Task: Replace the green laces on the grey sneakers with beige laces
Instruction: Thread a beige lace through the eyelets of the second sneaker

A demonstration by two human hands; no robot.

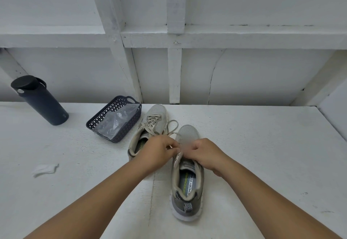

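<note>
We've got our left hand (159, 149) and right hand (203, 152) both pinching the beige lace (173, 125) over the near sneaker (187, 182), toe at 12 o'clock, lace trailing toward 11.

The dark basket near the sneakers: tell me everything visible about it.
The basket is a small, shallow, dark navy tray of what looks like plastic, with lattice-cut walls and a loop handle at its far end. It sits flat on the white table, angled, between the dark bottle and the far sneaker, close to that shoe. Crumpled clear plastic wrap lies inside. Neither hand touches it.
</note>
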